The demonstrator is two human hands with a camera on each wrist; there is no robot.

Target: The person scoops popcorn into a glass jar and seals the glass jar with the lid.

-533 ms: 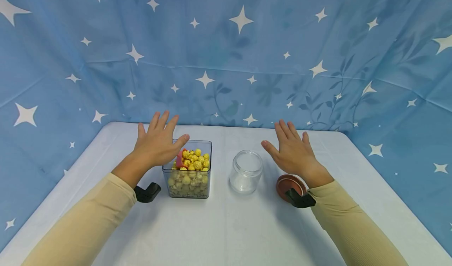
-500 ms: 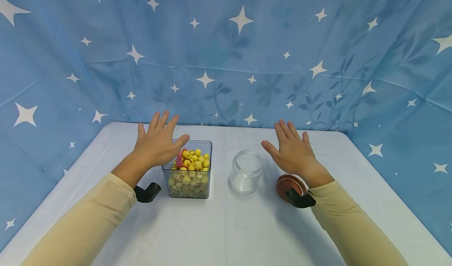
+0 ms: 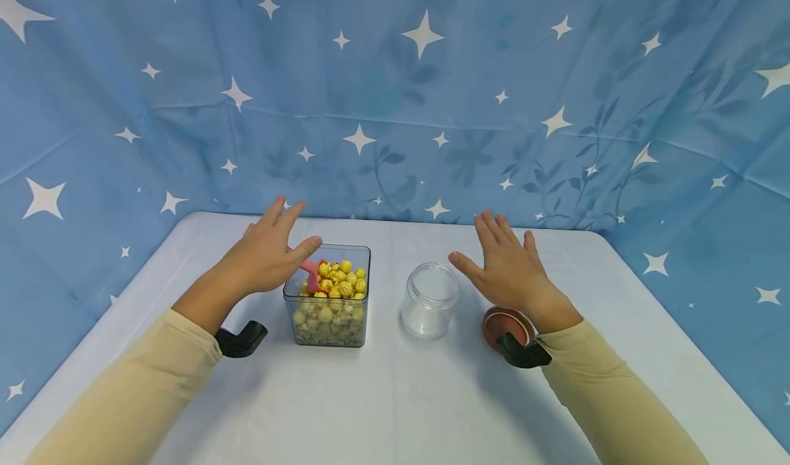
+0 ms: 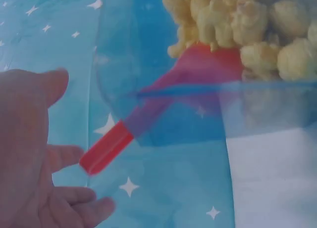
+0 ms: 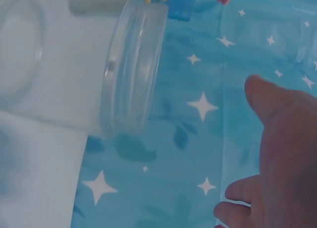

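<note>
A clear square container [image 3: 364, 273] full of yellow popcorn [image 3: 336, 287] stands left of centre. A scoop [image 3: 316, 276], pink-red, lies in the popcorn, its handle [image 4: 106, 148] sticking out over the left rim. Just left of that handle hovers my left hand [image 3: 262, 256], fingers loosely spread, holding nothing. Right of the container, a clear jar [image 3: 430, 300] stands upright without a lid. My right hand [image 3: 509, 269] hovers to the right of the jar, fingers extended and apart from it. Under the right wrist a brown round lid [image 3: 503, 324] lies on the table, partly hidden by the wrist camera.
The white-covered table [image 3: 395, 396] reaches back to a blue curtain [image 3: 395, 108] with white stars. Black cameras are strapped under both wrists: the left wrist camera [image 3: 242, 340] and the right wrist camera [image 3: 521, 352].
My left hand has moved a little left and turned, uncovering the scoop's handle. The right hand has shifted slightly left, toward the jar. Container, jar and lid stay put.
</note>
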